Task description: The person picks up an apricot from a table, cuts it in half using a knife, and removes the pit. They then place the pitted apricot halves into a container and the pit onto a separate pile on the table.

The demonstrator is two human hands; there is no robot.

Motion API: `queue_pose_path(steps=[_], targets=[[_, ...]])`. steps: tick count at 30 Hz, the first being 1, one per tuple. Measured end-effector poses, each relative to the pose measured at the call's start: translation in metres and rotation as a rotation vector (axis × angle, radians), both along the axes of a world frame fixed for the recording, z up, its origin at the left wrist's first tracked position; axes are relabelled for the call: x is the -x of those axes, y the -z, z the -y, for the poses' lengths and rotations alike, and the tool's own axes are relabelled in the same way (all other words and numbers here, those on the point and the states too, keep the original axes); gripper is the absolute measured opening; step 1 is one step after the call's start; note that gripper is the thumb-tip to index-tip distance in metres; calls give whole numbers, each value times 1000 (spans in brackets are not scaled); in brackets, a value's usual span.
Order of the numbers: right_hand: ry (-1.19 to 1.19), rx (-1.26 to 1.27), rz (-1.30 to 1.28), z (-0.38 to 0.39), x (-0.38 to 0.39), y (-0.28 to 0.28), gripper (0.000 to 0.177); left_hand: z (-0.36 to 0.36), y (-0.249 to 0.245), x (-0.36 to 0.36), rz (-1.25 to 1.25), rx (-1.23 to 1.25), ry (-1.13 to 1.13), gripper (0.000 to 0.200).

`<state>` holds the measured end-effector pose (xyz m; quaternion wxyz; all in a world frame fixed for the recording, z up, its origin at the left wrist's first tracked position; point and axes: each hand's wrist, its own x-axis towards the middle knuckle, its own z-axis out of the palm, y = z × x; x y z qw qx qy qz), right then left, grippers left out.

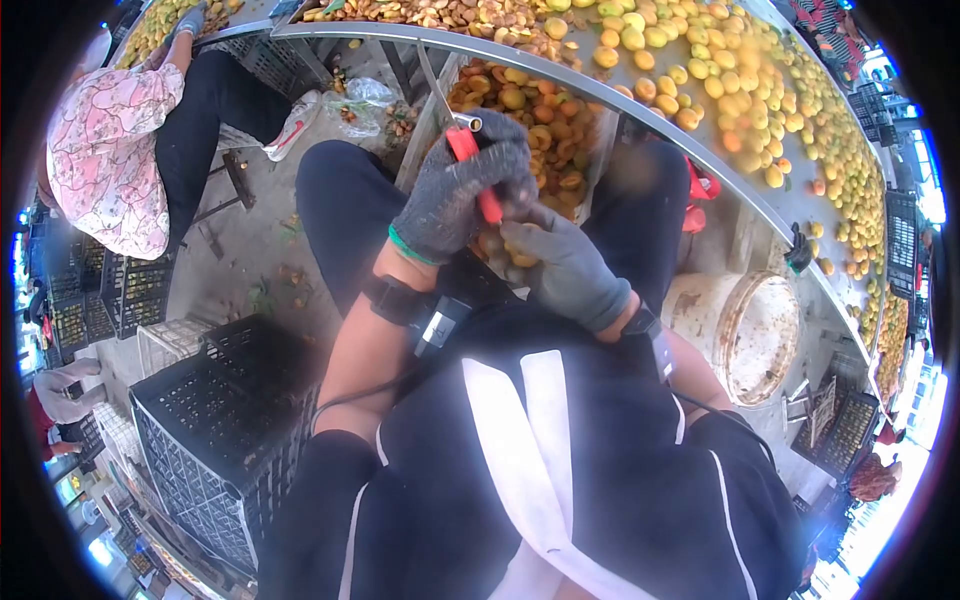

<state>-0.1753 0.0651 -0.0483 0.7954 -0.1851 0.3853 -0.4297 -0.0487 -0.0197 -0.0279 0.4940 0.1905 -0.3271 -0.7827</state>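
Wrists bent inward; left hand [455, 195] clamped on red-handled tool [462, 143], right hand [568, 268] on fruit [520, 258].

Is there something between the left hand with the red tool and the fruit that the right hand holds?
Nothing visible. The left hand grips the red tool right above the fruit in the right hand. The two hands touch, and only their own fingers partly cover the fruit.
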Motion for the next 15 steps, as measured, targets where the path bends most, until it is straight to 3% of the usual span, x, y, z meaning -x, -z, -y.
queue_pose_path(steps=[1,2,5,7,10,14,15], targets=[[104,38,-166,0,-3,-3,39,4,1,-1,0,3,-2,13],[103,40,-165,0,-3,-10,39,10,3,-3,-22,-54,-15,11],[210,17,-72,1,3,-16,35,21,3,-11,-136,-147,-42,11],[77,3,260,-3,21,7,33,22,0,-16,-217,-153,-24,15],[157,-57,75,-8,14,5,34,18,-1,-21,-262,-89,77,19],[290,-233,237,-2,-2,-35,39,11,1,-26,-235,-62,159,20],[149,-175,251,-4,3,-35,39,9,0,-27,-234,-60,158,20]])
